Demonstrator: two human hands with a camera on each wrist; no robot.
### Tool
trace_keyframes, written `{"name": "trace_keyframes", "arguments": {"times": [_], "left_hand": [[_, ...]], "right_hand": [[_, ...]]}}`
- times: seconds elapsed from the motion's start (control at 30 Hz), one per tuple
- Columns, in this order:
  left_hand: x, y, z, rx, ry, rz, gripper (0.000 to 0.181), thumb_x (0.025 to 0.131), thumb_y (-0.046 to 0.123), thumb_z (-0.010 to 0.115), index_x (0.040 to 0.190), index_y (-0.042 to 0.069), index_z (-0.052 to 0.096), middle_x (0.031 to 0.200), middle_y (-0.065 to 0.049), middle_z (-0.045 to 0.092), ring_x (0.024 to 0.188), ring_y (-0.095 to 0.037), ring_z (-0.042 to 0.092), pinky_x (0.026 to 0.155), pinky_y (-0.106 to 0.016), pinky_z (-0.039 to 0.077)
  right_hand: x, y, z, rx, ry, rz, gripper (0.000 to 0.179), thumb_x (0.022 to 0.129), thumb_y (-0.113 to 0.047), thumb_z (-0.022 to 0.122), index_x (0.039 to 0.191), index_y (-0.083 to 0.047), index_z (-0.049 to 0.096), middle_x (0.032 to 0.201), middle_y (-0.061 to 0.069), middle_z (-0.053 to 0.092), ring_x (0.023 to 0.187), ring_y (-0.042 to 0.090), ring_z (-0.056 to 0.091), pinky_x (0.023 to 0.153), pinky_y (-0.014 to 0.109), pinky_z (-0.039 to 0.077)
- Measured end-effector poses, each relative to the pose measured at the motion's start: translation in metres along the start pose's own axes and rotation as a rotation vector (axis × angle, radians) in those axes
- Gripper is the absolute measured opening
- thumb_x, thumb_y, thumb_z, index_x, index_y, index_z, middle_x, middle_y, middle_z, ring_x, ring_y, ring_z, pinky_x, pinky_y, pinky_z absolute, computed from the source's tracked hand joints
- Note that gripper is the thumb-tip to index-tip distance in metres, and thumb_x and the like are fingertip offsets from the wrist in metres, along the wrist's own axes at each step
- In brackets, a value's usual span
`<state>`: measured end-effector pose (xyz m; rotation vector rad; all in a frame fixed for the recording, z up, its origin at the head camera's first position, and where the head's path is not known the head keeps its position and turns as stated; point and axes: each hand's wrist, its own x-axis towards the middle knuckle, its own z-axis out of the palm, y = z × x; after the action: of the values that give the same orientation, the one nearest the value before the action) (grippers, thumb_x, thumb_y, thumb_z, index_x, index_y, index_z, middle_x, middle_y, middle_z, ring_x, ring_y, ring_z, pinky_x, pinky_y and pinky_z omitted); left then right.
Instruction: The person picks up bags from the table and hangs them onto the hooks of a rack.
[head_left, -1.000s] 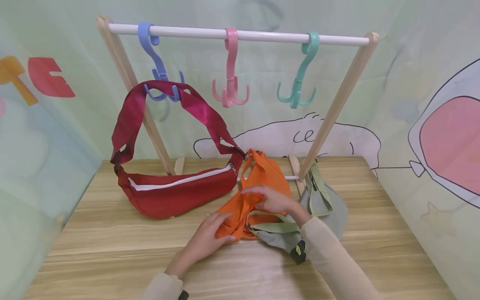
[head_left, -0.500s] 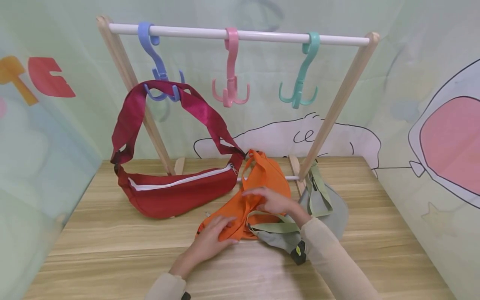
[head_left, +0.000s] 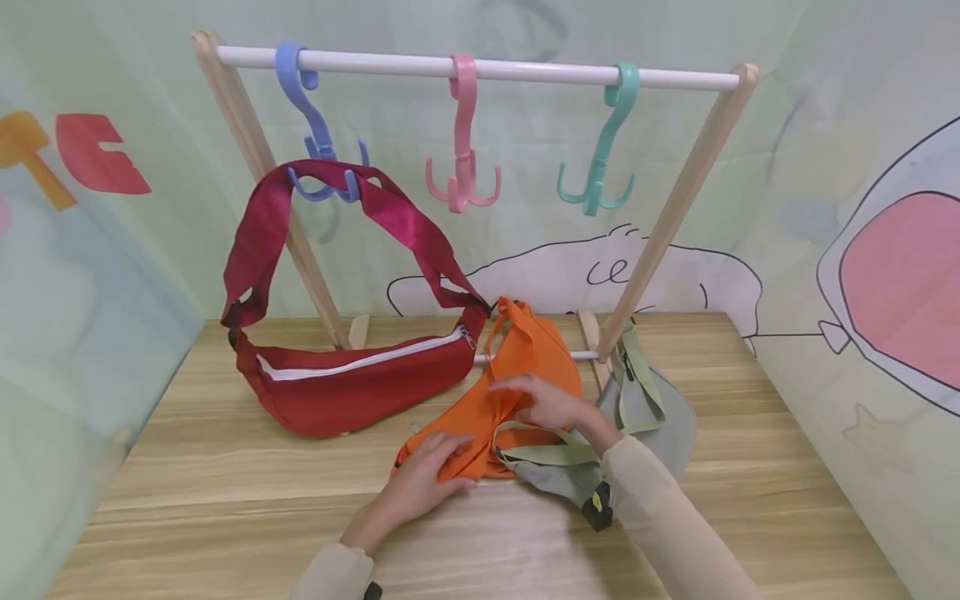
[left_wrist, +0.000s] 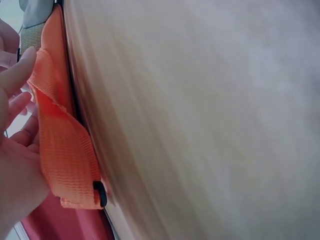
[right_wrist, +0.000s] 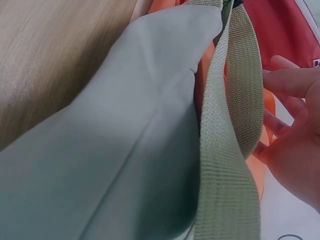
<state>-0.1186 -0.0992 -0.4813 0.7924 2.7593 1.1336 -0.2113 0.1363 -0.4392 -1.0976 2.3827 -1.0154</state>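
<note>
Laid relaxed fingers of left hand (head_left: 417, 481) over near end of orange bag (head_left: 477, 415) and those of right hand (head_left: 551, 404), loosely spread, across its middle; judged it light, limp, neither slippery nor fragile, best lifted by the strap (head_left: 522, 329) just beyond right fingertips

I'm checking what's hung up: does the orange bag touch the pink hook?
Apart: the head view shows backdrop between the orange bag and the pink hook above.
</note>
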Motion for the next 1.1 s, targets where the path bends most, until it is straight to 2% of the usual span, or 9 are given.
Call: {"name": "trace_keyframes", "arguments": {"times": [0.33, 0.57, 0.73, 1.1], "left_hand": [[0.0, -0.002, 0.0, 0.014, -0.004, 0.008, 0.049, 0.08, 0.026, 0.07, 0.122, 0.01, 0.054, 0.108, 0.0, 0.051, 0.097, -0.017, 0.049, 0.082, -0.041, 0.043], [0.001, -0.001, -0.001, 0.017, -0.033, -0.017, 0.046, 0.08, 0.026, 0.07, 0.121, 0.011, 0.055, 0.109, -0.001, 0.051, 0.102, -0.02, 0.048, 0.085, -0.043, 0.042], [0.001, -0.002, -0.001, 0.016, -0.039, -0.011, 0.046, 0.08, 0.025, 0.07, 0.121, 0.011, 0.055, 0.11, -0.001, 0.051, 0.104, -0.021, 0.048, 0.087, -0.044, 0.042], [0.001, -0.004, -0.001, 0.042, -0.052, -0.017, 0.044, 0.081, 0.026, 0.069, 0.12, 0.011, 0.056, 0.112, -0.003, 0.051, 0.106, -0.024, 0.049, 0.089, -0.045, 0.041]], "right_hand": [[-0.001, 0.007, 0.003, -0.035, 0.017, -0.009, 0.051, 0.076, 0.014, 0.055, 0.125, 0.002, 0.051, 0.125, 0.016, 0.052, 0.106, 0.029, 0.049, 0.09, 0.041, 0.04], [-0.002, 0.011, 0.006, -0.054, 0.022, -0.013, 0.05, 0.076, 0.014, 0.055, 0.125, 0.003, 0.051, 0.124, 0.016, 0.053, 0.107, 0.028, 0.05, 0.092, 0.041, 0.04], [-0.002, 0.013, 0.008, -0.054, 0.029, -0.02, 0.048, 0.076, 0.014, 0.055, 0.123, 0.004, 0.052, 0.122, 0.016, 0.054, 0.103, 0.027, 0.05, 0.09, 0.04, 0.041], [-0.003, 0.023, 0.013, -0.078, 0.06, -0.078, 0.042, 0.077, 0.013, 0.057, 0.118, 0.007, 0.054, 0.116, 0.017, 0.058, 0.104, 0.028, 0.052, 0.091, 0.037, 0.041]]}}
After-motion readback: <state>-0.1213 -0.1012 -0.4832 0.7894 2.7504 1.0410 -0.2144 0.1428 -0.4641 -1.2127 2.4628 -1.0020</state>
